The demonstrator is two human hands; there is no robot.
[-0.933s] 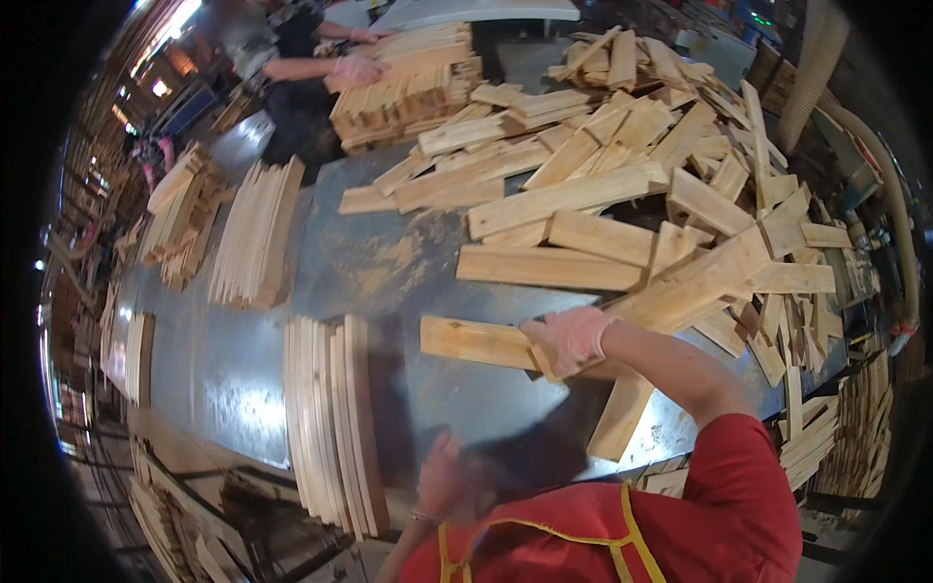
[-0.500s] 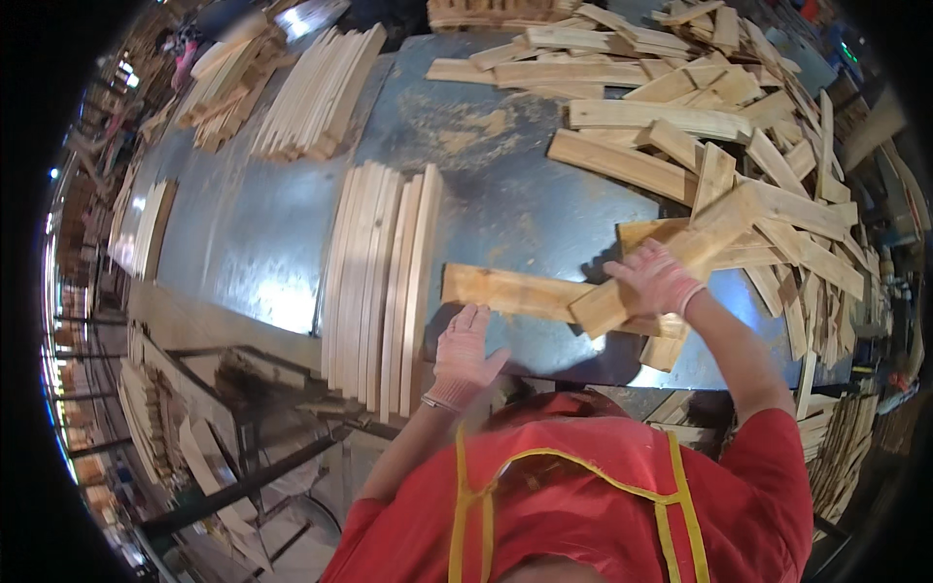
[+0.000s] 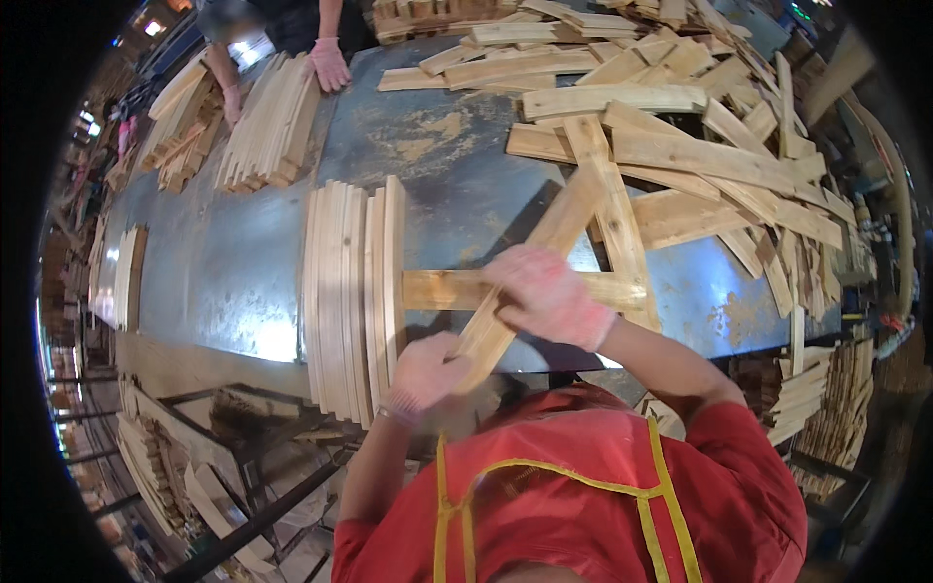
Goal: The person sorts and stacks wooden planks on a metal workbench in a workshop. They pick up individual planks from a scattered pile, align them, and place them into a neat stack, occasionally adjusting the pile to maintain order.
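A wooden board (image 3: 559, 225) slants across in front of me, held by both hands. My left hand (image 3: 425, 371), in a pale pink glove, is closed on its near end. My right hand (image 3: 552, 296), gloved alike and slightly blurred, grips it farther up with the thumb beneath. Under it another board (image 3: 432, 290) lies crosswise on the metal table (image 3: 466, 204), its left end by a row of boards (image 3: 340, 291) set side by side. A third board (image 3: 614, 209) lies just right of the held one, pointing away from me.
Loose boards (image 3: 700, 146) lie in a jumbled heap at the right and far right. Across the table, a co-worker's gloved hands (image 3: 329, 64) are at another row of boards (image 3: 270, 126). More boards are stacked below the table at the right (image 3: 836, 408).
My right hand has drawn the board left and toward me, and my left hand has closed on its near end. The co-worker's hands have come into view at the far row.
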